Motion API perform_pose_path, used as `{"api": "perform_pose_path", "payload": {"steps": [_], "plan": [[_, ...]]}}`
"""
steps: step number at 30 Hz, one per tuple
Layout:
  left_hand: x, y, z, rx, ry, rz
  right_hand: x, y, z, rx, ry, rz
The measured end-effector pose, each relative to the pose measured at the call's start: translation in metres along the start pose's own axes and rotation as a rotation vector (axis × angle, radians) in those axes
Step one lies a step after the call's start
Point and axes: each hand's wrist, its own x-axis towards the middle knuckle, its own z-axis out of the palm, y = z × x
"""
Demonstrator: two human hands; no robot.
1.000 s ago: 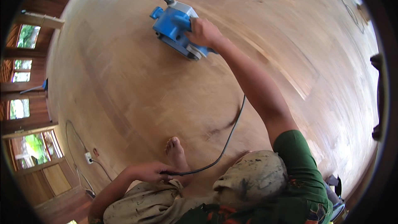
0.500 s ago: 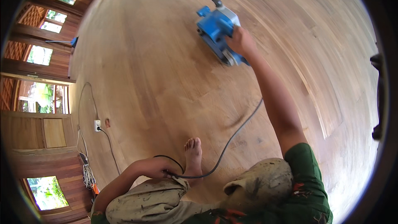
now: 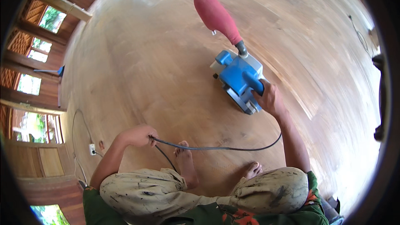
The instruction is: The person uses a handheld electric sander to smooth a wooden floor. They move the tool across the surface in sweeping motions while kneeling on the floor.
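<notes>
My right hand point(image 3: 271, 99) is wrapped round the rear handle of a blue belt sander point(image 3: 238, 75), which rests on the wooden floor ahead of me, to the right of centre. A red dust bag point(image 3: 214, 14) rises from a dark elbow pipe at its far side. My left hand point(image 3: 143, 136) is closed round a dark power cord point(image 3: 216, 148) near my left knee. From there the cord sags across to the right, up to the sander's side. The sander's belt underneath is hidden.
My bare feet point(image 3: 186, 160) are on the wooden floor point(image 3: 137, 71). A white socket outlet point(image 3: 92, 149) with a plug lies at the left, a thin cable point(image 3: 74, 129) beside it. A blue broom point(image 3: 61, 71) leans by the wooden wall with windows. Another cord point(image 3: 359, 35) lies far right.
The sander has come back toward me and slightly right, bringing its whole dust bag into view. My left hand has lifted forward and left with the cord, away from my lap.
</notes>
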Motion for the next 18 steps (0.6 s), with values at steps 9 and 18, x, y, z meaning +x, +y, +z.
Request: {"api": "perform_pose_path", "payload": {"steps": [9, 18], "plan": [[0.063, 0.052, -0.007, 0.095, -0.320, 0.295, -0.163, 0.034, -0.057, 0.019, 0.071, 0.087], [0.090, 0.051, 0.040, 0.127, -0.474, 0.380, -0.217, 0.009, -0.075, 0.009, -0.002, 0.260]]}}
